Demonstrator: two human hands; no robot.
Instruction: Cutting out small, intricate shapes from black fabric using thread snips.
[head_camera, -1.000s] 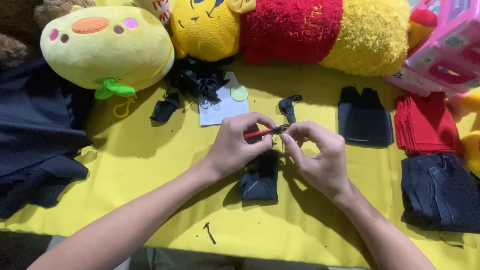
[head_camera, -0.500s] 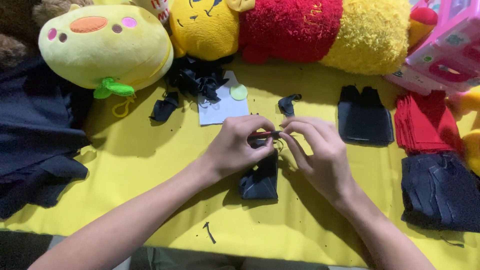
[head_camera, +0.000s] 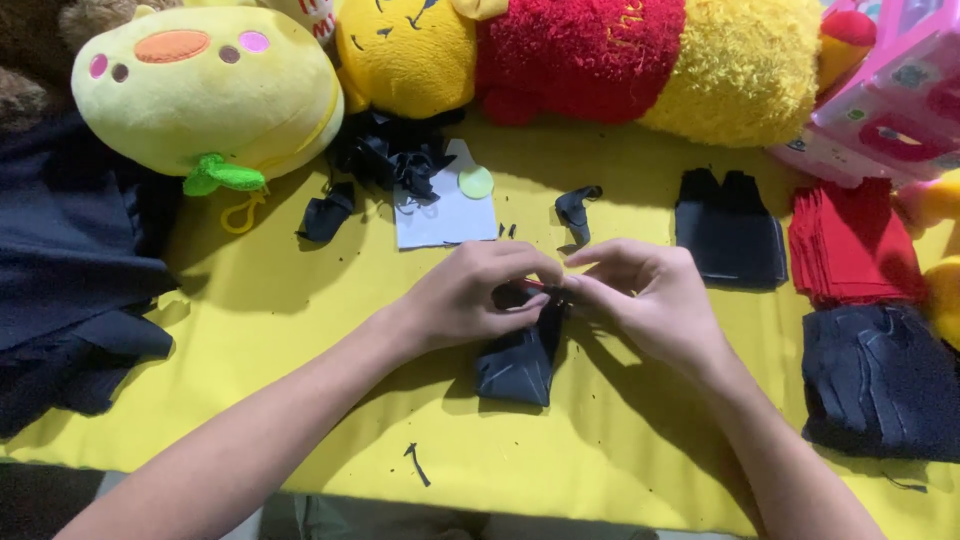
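Upright, dark cloth piece (head_camera: 518, 360), top pinched.

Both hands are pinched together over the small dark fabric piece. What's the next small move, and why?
Probably keep both pinches closed and ease the dark fabric piece a little clear of the table. The left hand and right hand meet fingertip to fingertip at its top edge, hiding the spot being worked.

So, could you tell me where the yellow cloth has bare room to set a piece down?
The widest bare patch of the yellow table cover lies below the green plush, left of the left hand. A smaller one sits between the right hand and the dark fabric stack. The back edge is crowded: white card, black scraps, red stack.
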